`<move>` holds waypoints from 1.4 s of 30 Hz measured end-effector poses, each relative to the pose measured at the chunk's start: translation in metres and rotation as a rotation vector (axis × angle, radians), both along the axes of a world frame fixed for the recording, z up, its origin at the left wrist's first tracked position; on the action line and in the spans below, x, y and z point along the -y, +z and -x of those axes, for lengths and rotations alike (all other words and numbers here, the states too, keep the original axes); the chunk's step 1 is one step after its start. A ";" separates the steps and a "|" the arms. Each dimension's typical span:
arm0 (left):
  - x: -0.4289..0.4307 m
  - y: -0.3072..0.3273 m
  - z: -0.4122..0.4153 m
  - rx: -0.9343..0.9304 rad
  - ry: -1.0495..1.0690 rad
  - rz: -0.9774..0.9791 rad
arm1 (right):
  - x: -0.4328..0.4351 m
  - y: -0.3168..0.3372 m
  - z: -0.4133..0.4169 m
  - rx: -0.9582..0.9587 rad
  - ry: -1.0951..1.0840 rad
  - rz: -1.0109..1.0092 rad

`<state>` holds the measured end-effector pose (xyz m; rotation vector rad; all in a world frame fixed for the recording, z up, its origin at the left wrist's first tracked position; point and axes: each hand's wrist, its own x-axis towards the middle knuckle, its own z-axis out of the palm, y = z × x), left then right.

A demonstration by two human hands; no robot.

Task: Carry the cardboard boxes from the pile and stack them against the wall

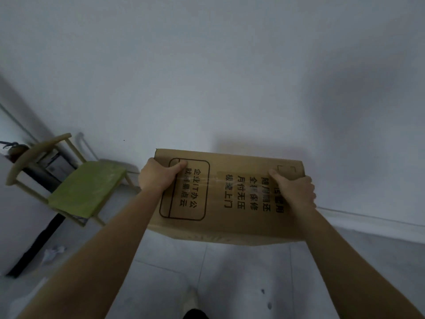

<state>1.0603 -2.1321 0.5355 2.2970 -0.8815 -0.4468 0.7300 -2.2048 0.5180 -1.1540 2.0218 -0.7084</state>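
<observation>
A brown cardboard box (227,199) with black printed characters and a strip of clear tape on top is held in front of me, above the floor, close to the white wall (230,77). My left hand (158,176) grips its left end, thumb lying on the top face. At the right end, my right hand (295,192) grips the box with the thumb on top and the fingers wrapped over the edge. The box's underside is hidden.
A wooden chair with a green seat (87,187) stands to the left by the wall. Crumpled paper (54,252) lies on the pale tiled floor (230,272) at the lower left. A dark table leg (39,245) runs down the left side. My foot (190,300) shows below.
</observation>
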 end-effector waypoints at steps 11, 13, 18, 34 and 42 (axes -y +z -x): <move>0.138 -0.112 -0.097 -0.128 -0.049 -0.309 | 0.094 -0.112 -0.082 -0.037 0.052 -0.259; 0.149 -0.128 -0.096 -0.159 -0.068 -0.344 | 0.101 -0.132 -0.083 -0.040 0.057 -0.284; 0.170 -0.188 -0.105 -0.200 0.004 -0.394 | 0.135 -0.188 -0.097 -0.055 0.088 -0.326; 0.284 -0.353 -0.202 -0.246 -0.031 -0.344 | 0.215 -0.355 -0.197 -0.090 0.075 -0.292; 0.295 -0.390 -0.222 0.182 -0.389 -0.463 | 0.245 -0.388 -0.252 -0.278 0.287 -0.213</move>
